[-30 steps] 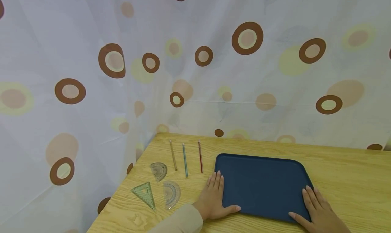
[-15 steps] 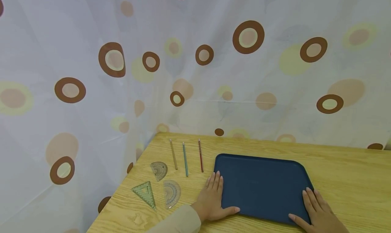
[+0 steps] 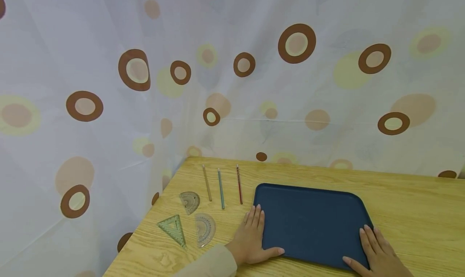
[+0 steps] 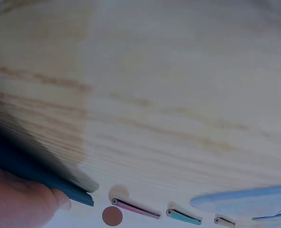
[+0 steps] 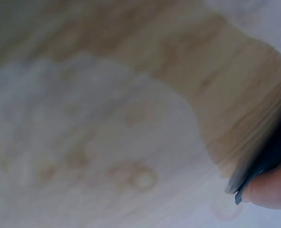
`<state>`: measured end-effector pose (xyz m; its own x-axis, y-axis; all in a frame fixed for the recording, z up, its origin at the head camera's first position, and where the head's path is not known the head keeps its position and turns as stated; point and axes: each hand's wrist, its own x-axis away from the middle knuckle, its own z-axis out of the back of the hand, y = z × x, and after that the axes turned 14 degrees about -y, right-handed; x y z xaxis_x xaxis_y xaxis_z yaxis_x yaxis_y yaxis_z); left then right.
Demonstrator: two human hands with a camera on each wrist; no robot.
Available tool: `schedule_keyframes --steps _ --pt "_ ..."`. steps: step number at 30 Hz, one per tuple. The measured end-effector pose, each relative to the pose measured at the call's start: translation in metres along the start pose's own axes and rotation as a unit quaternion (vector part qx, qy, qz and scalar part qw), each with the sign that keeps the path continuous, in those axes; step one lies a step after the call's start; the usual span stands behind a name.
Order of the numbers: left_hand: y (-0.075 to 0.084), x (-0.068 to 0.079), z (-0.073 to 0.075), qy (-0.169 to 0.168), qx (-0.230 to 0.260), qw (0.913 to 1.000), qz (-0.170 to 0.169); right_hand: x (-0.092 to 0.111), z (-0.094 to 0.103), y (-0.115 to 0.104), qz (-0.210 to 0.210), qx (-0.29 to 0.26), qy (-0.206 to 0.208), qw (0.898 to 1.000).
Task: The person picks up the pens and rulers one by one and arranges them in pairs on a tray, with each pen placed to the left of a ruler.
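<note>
A dark blue rectangular tray [image 3: 312, 224] with rounded corners lies flat on the wooden table. Along its left side rests my left hand [image 3: 250, 238], fingers straight against the rim and thumb at the near edge. My right hand [image 3: 379, 252] touches the opposite side in much the same way, its thumb on the near right corner. In the left wrist view, part of the left hand [image 4: 21, 202] shows against the dark tray edge [image 4: 35, 173]. The right wrist view catches a fingertip [image 5: 268, 190] at the tray rim [image 5: 268, 154].
Left of the tray lie a tan pencil [image 3: 207, 183], a blue pencil [image 3: 221, 189] and a red pencil [image 3: 239, 185]. Nearer are a small protractor [image 3: 190, 202], a larger clear protractor [image 3: 205, 229] and a green set square [image 3: 179, 233]. A patterned curtain [image 3: 290, 87] hangs behind the table [image 3: 417, 204].
Both hands and the tray have shifted slightly toward me and a little to the left. The pencils and drawing tools keep their places on the table.
</note>
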<state>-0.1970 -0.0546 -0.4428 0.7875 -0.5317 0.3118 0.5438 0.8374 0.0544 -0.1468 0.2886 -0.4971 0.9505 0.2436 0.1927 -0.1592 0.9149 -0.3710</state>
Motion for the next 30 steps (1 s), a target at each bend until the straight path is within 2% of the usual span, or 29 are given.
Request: schedule_keyframes --steps 11,17,30 --pt "-0.0031 -0.0035 -0.0087 0.010 -0.009 0.9999 0.000 0.0025 0.0005 -0.0053 0.000 -0.013 -0.005 1.000" --pt "-0.0023 -0.0003 -0.0068 0.006 -0.003 1.0000 0.002 0.0029 -0.0007 -0.0052 0.006 -0.014 -0.004 1.000" --pt "-0.0016 0.0020 -0.0066 0.004 0.003 1.0000 0.002 0.0039 0.0000 -0.0064 0.015 0.038 0.014 0.999"
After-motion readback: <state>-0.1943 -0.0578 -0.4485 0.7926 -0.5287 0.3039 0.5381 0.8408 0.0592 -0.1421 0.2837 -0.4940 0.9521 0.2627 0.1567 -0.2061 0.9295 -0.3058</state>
